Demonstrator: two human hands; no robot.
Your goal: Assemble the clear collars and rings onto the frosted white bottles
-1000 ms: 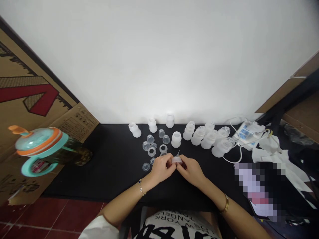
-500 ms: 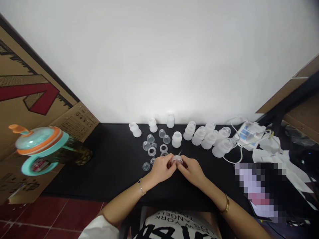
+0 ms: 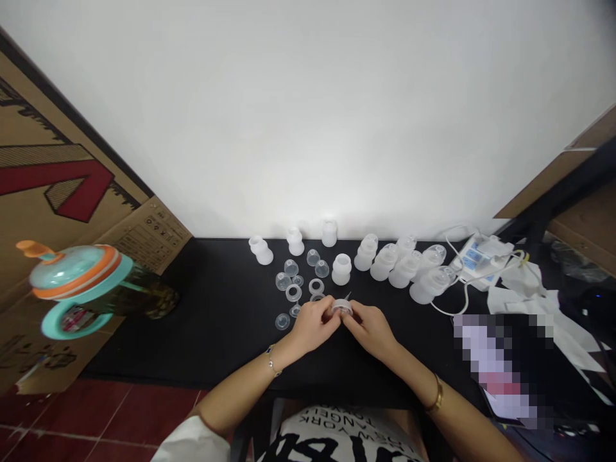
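Observation:
Between the fingertips of both hands is a white bottle collar (image 3: 342, 305), a ring with something clear in it. My left hand (image 3: 315, 324) grips it from the left, and my right hand (image 3: 369, 327) from the right; the fingers partly cover it. Just beyond stands an open white baby bottle (image 3: 341, 269). To the left lie loose white rings (image 3: 293, 292), clear domed caps (image 3: 290, 268) and clear nipples (image 3: 282, 321) on the black table (image 3: 206, 321). Three more open bottles (image 3: 295, 242) stand along the wall.
Several capped bottles (image 3: 385, 262) stand at the right, beside a power strip (image 3: 476, 260) with white cables. A phone-like device with a blurred screen (image 3: 505, 372) and white paper (image 3: 553, 327) lie at the right. A large tumbler (image 3: 91, 282) is at the left near cardboard (image 3: 158, 231).
Almost nothing differs. The collar has tilted slightly between my fingertips, while both hands stay in nearly the same place.

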